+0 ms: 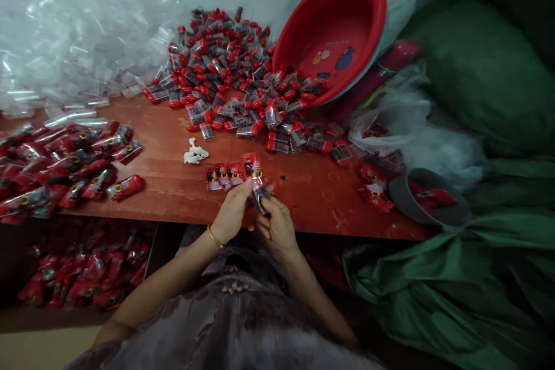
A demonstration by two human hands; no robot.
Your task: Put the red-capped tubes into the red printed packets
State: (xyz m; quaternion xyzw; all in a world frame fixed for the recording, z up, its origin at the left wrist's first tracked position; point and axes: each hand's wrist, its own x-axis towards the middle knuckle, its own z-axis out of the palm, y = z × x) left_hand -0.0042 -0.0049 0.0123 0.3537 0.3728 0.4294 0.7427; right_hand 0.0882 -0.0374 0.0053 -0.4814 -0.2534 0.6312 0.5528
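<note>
Between my two hands, over the table's front edge, is a small clear bottle with dark contents (260,193) and a red printed wrapper (251,163) at its far end. My left hand (233,208), with a gold bangle at the wrist, pinches it from the left side. My right hand (277,221) closes its fingers round the lower end; part of them is hidden. Just left of the wrapper lie several flat red printed sleeves (223,176) in a row. A small heap of white crumpled bits (195,152) sits farther left.
Red-capped bottles (217,69) are piled at the back, spilling from a tilted red basin (347,29). Clear plastic tubes (87,29) heap up at back left. Wrapped bottles (65,167) lie left, with more in a box (151,251) below. A grey bowl (399,196) stands right.
</note>
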